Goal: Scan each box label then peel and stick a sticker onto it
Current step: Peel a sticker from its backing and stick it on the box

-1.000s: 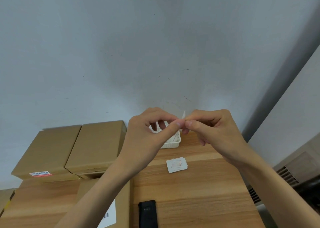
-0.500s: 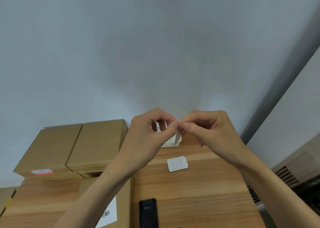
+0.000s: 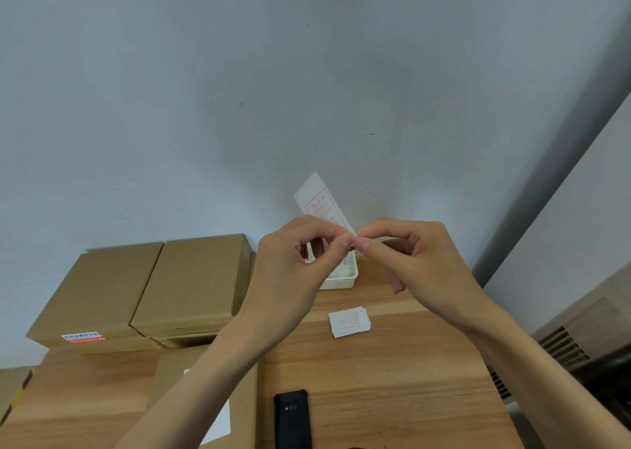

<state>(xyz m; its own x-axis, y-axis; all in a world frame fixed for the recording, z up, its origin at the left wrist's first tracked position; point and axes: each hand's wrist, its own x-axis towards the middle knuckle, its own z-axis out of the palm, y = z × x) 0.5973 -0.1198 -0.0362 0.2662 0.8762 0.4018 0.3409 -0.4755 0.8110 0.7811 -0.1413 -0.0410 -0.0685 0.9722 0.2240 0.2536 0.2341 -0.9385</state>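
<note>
My left hand and my right hand meet fingertip to fingertip above the wooden table. Both pinch the lower corner of a white sticker sheet with red print, which stands up and leans left above my fingers. A small stack of the same stickers lies on the table below my hands. A cardboard box with a white label sits under my left forearm, mostly hidden. A black handheld scanner lies beside it.
Two more cardboard boxes stand at the back left against the wall, the left one with a red and white label. A white plastic basket sits behind my hands. A vent panel is off the table's right edge.
The sticker sheet, edge-on and barely visible between my fingertips before, has swung up and now shows its printed face above my hands. My hands stayed in about the same place.
</note>
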